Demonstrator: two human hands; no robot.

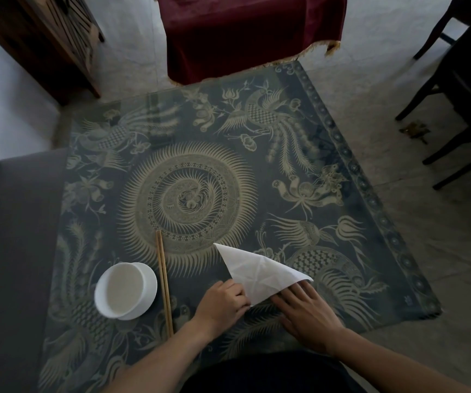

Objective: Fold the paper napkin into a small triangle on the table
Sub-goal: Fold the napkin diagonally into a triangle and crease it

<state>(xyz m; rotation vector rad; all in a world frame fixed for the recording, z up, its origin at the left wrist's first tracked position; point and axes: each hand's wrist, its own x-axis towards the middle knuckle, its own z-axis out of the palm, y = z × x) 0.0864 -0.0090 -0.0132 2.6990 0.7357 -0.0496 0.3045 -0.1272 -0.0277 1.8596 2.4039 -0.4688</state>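
A white paper napkin (257, 272) lies folded in a triangle on the patterned table (299, 171), near its front edge. Creases cross its surface. My left hand (223, 303) grips the napkin's near left edge with curled fingers. My right hand (306, 310) lies flat with its fingers pressing along the napkin's near right edge. One point of the triangle aims toward the table's middle, another toward the right.
A white bowl (125, 290) stands at the front left, with a pair of wooden chopsticks (164, 282) beside it. A grey sofa (10, 236) borders the left side, a dark red draped seat (251, 32) the far side, dark chairs (461, 89) the right.
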